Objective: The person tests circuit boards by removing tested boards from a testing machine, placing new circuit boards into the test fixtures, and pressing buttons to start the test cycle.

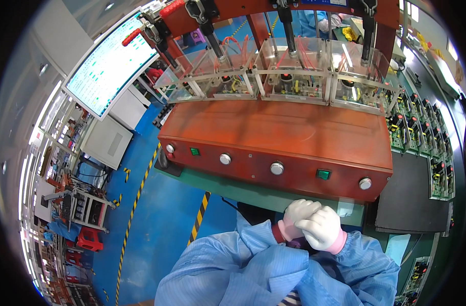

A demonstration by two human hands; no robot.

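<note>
My two white-gloved hands are together at the green table edge, in front of a red test fixture (274,132). My left hand (295,216) has its fingers curled in. Against it, and partly over it, lies my right hand (322,228), its fingers bent too. Whatever may be inside them is hidden. On the fixture's front panel are several round silver buttons (277,168) and green switches (323,174). Along its back stand clear plastic covers (294,71) with circuit boards under them, below toggle clamps (200,13) with red handles.
Rows of green circuit boards (419,125) stand at the right, beside a black mat (414,191). A lit monitor (110,64) hangs at the upper left. Red stools (90,238) and a cart (87,209) stand on the left, past the blue floor's striped lines (136,204).
</note>
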